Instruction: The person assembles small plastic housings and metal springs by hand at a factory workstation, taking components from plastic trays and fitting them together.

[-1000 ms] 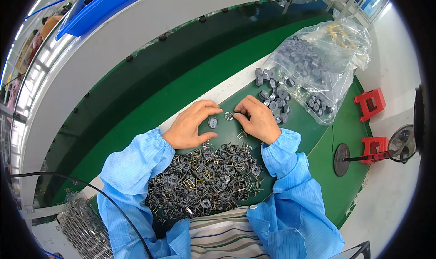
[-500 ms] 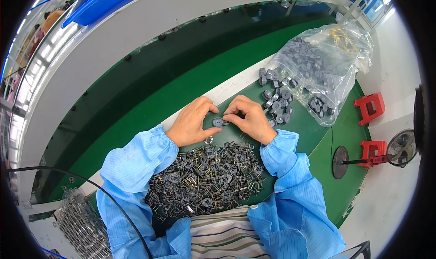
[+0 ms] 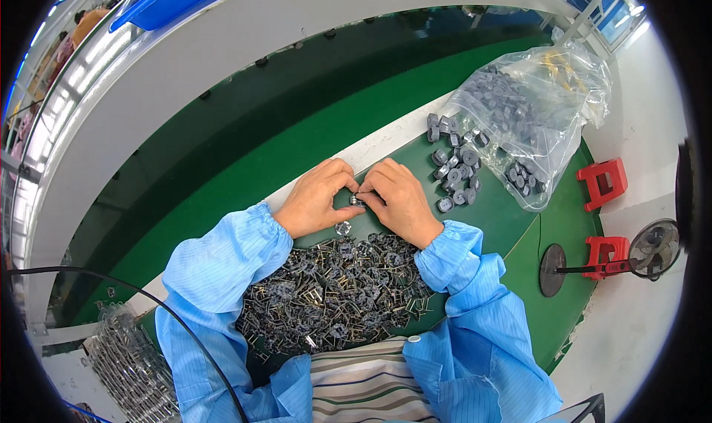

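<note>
While both hands meet over the green work surface (image 3: pixel 512 223), the left hand (image 3: pixel 315 200) and right hand (image 3: pixel 400 200) pinch one small grey part (image 3: pixel 357 198) between their fingertips, so both grips are closed on that same piece, which sits right at the gap between the thumbs, just above the mat and near the white strip (image 3: pixel 386 145) that edges it; whether it is one piece or two being pressed together is too small to tell. Risk one: the part is tiny and held only at fingertip edges, so a slip could flick it onto the darker green belt (image 3: pixel 245 156) beyond the strip or down into the heap of dark metal-legged pieces (image 3: pixel 334 297) just below the wrists, where it would be hard to pick out again. Risk two: another small round piece (image 3: pixel 343 228) lies loose right under the left thumb, a nudge from the palm could roll it into the same heap. Risk three: the blue sleeves (image 3: pixel 222 267) rest against the heap, thin legs could snag the cuffs and drag pieces off the near edge. The loose grey round cores (image 3: pixel 454 174) spill from the clear plastic bag (image 3: pixel 534 119) near the right hand, an elbow sweep could scatter them
</note>
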Available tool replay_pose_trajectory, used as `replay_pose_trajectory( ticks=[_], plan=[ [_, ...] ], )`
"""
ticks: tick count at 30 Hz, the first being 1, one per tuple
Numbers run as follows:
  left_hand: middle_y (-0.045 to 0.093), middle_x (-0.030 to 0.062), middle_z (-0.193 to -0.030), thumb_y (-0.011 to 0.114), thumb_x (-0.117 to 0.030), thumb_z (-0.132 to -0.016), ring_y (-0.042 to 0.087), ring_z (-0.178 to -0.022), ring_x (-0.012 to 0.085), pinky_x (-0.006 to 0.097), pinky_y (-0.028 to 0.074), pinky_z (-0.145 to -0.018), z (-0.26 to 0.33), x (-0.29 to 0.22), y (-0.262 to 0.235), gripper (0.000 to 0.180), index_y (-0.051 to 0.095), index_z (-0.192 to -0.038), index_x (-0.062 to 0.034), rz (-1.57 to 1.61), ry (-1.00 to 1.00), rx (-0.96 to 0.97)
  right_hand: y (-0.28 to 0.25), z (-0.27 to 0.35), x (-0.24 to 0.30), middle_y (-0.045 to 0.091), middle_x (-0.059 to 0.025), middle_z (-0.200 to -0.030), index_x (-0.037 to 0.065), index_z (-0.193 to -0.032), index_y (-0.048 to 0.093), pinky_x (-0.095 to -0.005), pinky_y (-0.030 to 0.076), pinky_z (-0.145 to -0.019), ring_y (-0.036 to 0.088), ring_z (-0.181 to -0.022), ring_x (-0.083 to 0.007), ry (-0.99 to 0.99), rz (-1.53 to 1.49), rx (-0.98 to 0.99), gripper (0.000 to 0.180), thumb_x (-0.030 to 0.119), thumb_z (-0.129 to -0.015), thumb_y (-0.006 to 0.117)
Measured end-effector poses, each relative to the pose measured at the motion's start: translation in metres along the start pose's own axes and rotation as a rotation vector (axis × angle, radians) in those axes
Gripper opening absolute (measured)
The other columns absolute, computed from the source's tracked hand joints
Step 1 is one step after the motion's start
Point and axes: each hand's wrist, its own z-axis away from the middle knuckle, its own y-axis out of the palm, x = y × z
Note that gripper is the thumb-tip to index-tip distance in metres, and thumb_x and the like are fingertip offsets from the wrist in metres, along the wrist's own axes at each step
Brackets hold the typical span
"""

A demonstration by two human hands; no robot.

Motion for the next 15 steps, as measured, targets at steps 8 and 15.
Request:
replay_pose_trajectory(
  ticks=[8, 15],
  plan=[
    [0.062, 0.0082, -0.107, 0.091, -0.016, -0.071, 0.061, -0.102, 0.0285, 0.039, 0.051, -0.085, -0.001, -0.002, -0.001, 0.038, 0.066, -0.098, -0.005, 0.008, 0.008, 0.003, 0.002, 0.001, 0.003, 0.062, -0.0089, -0.087, 0.003, -0.083, 0.064, -0.0413, 0.05, -0.07, 0.062, -0.085, -0.03, 0.067, 0.016, -0.013, 0.018, 0.001, -0.075, 0.079],
    [0.061, 0.0071, -0.105, 0.09, -0.018, -0.074, 0.061, -0.101, 0.0271, 0.038, 0.051, -0.084, -0.001, -0.004, 0.0, 0.033, 0.068, -0.096, -0.0063, 0.086, -0.046, 0.015, -0.007, 0.005, -0.001, 0.064, -0.0111, -0.089, 0.004, -0.091, 0.067, -0.0428, 0.051, -0.072, 0.063, -0.085, -0.0318, 0.232, -0.157, 0.08, 0.016, 0.006, -0.08, 0.08]
  ],
)
